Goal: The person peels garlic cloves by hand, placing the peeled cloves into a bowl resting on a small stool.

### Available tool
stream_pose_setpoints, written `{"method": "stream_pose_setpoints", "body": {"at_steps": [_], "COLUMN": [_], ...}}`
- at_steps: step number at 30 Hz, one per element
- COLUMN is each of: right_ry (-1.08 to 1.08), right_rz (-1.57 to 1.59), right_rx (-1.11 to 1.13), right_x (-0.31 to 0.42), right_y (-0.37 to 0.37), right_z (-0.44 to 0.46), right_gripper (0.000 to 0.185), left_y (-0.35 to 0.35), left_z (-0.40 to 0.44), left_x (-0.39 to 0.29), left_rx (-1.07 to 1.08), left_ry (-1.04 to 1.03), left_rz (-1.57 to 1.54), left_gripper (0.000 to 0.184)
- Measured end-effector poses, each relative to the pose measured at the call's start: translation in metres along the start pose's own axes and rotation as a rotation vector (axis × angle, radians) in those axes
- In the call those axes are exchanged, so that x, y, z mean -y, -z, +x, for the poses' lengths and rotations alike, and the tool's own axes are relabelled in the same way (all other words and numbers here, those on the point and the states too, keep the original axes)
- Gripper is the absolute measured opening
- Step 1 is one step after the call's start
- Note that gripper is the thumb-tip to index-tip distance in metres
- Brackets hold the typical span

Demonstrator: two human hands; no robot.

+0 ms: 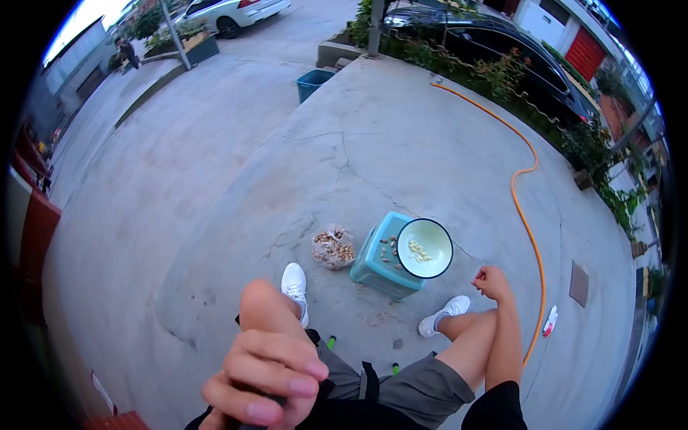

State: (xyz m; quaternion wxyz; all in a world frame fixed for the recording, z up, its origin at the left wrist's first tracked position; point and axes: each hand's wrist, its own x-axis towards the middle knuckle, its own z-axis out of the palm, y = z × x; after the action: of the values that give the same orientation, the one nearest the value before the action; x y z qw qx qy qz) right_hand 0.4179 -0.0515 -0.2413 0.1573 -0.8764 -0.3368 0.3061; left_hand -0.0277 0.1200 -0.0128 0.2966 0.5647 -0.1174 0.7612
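Note:
My left hand (265, 380) is raised close to the camera, its fingers curled; a dark bit shows beneath them, but I cannot make out what it is. By my right knee, my right hand (493, 283) is closed in a pinch, to the right of the bowl and apart from it; anything in the fingers is too small to tell. A pale enamel bowl (438, 259) with a dark rim rests on a turquoise plastic stool (387, 285) and holds several whitish pieces (418, 251). Small brown nut-like pieces lie beside it on the stool. A clear plastic bag (334, 247) of similar brown pieces sits on the ground to the left.
An orange hose (529, 222) runs along the concrete at the right. Nearby are a flat grey plate (579, 284) and a white-and-red packet (550, 321). Farther off stand a blue bin (312, 83), plants, a dark car (502, 50) and a white car (240, 12). A person (129, 54) is far left.

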Motion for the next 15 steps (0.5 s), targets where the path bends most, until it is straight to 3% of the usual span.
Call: {"method": "stream_pose_setpoints", "body": {"at_steps": [1, 2, 3, 4, 5, 8, 11, 15], "right_ry": [-0.008, -0.017, -0.019, -0.022, -0.022, -0.020, -0.028, 0.001], "right_rz": [-0.029, -0.025, -0.028, -0.030, -0.031, 0.021, 0.023, -0.002], "right_rx": [0.011, 0.002, 0.001, -0.001, -0.005, 0.005, -0.001, -0.004], "right_x": [0.001, 0.004, 0.004, 0.004, 0.003, 0.003, 0.003, 0.005], "right_y": [0.001, 0.002, 0.002, 0.002, 0.002, 0.001, 0.001, 0.004], "right_z": [-0.002, -0.004, -0.003, -0.004, -0.004, -0.004, -0.004, -0.008], "right_gripper": [0.016, 0.016, 0.015, 0.015, 0.015, 0.014, 0.013, 0.014], "left_y": [-0.002, -0.003, -0.007, -0.010, -0.006, 0.015, -0.012, -0.011], "left_z": [0.000, 0.002, 0.012, 0.019, 0.019, 0.010, 0.007, 0.004], "left_x": [0.001, -0.001, -0.004, -0.004, 0.003, 0.037, 0.067, 0.088], "left_rx": [0.029, 0.029, -0.012, -0.052, -0.053, 0.142, -0.120, -0.029], "left_ry": [0.033, 0.034, 0.344, 0.654, 0.651, 0.926, 0.877, 0.981], "left_rz": [0.058, 0.045, -0.061, -0.168, -0.171, -0.795, -0.892, -0.824], "left_gripper": [0.076, 0.076, 0.048, 0.046, 0.046, 0.076, 0.079, 0.081]}}
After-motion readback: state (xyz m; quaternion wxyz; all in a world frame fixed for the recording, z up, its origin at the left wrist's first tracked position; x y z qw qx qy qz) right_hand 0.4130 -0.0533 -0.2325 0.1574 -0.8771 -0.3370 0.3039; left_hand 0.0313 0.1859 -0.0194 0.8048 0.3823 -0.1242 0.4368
